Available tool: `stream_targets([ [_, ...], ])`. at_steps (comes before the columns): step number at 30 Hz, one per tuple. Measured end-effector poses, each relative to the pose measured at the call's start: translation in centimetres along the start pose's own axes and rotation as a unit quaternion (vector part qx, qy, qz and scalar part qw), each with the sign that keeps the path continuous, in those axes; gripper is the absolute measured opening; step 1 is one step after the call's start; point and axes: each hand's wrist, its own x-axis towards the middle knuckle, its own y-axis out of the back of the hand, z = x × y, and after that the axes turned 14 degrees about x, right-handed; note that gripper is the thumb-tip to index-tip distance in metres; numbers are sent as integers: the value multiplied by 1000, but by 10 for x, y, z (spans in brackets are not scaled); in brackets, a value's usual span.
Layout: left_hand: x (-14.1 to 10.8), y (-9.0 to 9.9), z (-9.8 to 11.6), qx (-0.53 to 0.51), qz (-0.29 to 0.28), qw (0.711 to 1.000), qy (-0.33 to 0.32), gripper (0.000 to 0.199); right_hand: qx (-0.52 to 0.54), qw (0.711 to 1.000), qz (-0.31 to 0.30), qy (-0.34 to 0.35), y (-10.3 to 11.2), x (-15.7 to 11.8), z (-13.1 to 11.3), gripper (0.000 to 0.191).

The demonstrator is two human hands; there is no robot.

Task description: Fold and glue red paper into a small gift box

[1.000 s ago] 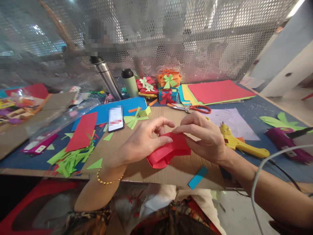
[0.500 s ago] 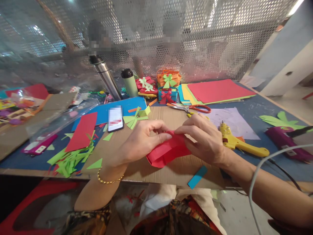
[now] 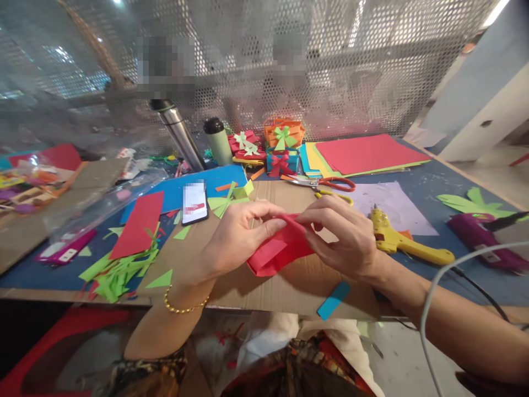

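Note:
A folded red paper box (image 3: 275,255) is held between my two hands above a cardboard sheet (image 3: 243,289). My left hand (image 3: 243,231) pinches its far left edge, thumb on the near side and fingers behind. At the upper right, my right hand (image 3: 343,234) grips the paper between thumb and fingers. Part of the box is hidden behind the fingers. A small blue paper strip (image 3: 334,300) lies on the cardboard below my right hand. Just beyond my left hand are light green paper pieces (image 3: 225,204) and a phone (image 3: 194,203).
Orange-handled scissors (image 3: 336,183) and a yellow glue gun (image 3: 413,248) lie to the right, near a purple device (image 3: 483,242). Stacked coloured paper (image 3: 372,151), small finished paper boxes (image 3: 284,149) and two bottles (image 3: 182,135) stand at the back. Green scraps (image 3: 119,275) lie left.
The red paper box has tilted slightly and its right part has shifted inward and up. My right hand's fingers have moved a little along the upper edge.

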Motion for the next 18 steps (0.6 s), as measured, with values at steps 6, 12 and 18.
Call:
stream_targets([
  [6, -1, 1, 1, -28, -18, 999, 19, 14, 26, 999, 1, -18, 0, -2, 1, 18],
  [12, 1, 2, 0, -32, -25, 999, 28, 17, 64, 996, -13, -55, 0, -2, 1, 18],
  [18, 1, 1, -4, -50, -23, 995, 78, 20, 150, 977, -40, -145, 8, 3, -1, 25],
])
